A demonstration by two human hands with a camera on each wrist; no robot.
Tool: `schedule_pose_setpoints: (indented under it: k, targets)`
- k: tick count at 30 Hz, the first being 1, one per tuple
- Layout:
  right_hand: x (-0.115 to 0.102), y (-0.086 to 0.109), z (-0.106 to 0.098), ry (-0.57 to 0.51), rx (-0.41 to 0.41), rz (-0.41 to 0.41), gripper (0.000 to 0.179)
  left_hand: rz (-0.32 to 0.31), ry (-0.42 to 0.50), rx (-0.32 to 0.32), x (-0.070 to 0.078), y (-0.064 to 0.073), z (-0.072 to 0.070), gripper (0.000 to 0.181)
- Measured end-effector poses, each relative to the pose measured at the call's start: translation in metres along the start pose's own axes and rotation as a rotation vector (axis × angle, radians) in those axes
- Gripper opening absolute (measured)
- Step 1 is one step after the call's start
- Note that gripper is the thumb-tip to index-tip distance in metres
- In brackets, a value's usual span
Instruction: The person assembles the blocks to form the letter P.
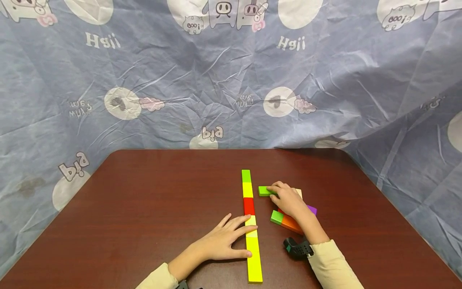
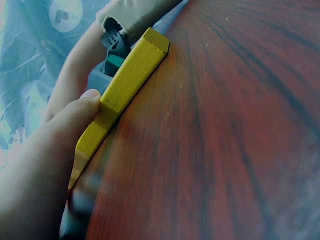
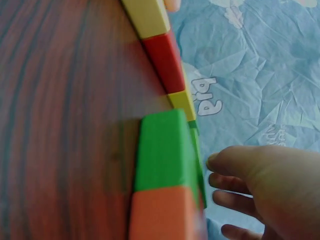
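Spreading wide, the left hand [image 1: 225,243] rests straight fingers on the row [image 1: 255,267] from its left, gripping nothing. The row is straight: yellow, cream, red, yellow, green blocks. Right of the row, a green block [image 1: 263,191] lies partly under the right hand [image 1: 288,202], fingers part-bent; whether they pinch, I cannot tell.

The reddish-brown wood-grained desk [image 1: 155,192] bears a row of coloured blocks [image 1: 253,241] and, right of that row, further blocks [image 1: 290,224].
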State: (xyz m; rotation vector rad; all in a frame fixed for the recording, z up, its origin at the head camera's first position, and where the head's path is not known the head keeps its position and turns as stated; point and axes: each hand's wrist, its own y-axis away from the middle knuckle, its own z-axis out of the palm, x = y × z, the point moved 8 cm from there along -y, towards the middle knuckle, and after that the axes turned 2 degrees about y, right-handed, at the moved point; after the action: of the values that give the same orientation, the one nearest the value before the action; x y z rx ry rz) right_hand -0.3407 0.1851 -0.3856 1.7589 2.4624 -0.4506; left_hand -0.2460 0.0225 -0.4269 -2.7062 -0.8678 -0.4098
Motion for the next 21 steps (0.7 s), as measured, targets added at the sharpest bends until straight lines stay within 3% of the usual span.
schedule_pose_setpoints:
  k: [8,17,21]
  targets:
    - [-0.002,0.000,0.002,0.018,-0.030,0.021,0.032,-0.006,0.011,-0.004,0.000,0.000,0.001,0.065]
    - [-0.005,-0.006,0.005,0.064,0.047,0.034,0.031,-0.013,0.045,-0.015,-0.002,0.000,0.002,0.065]
    - [-0.002,-0.016,0.009,0.065,0.031,0.067,0.033,-0.008,0.042,-0.016,-0.001,-0.001,0.001,0.065]
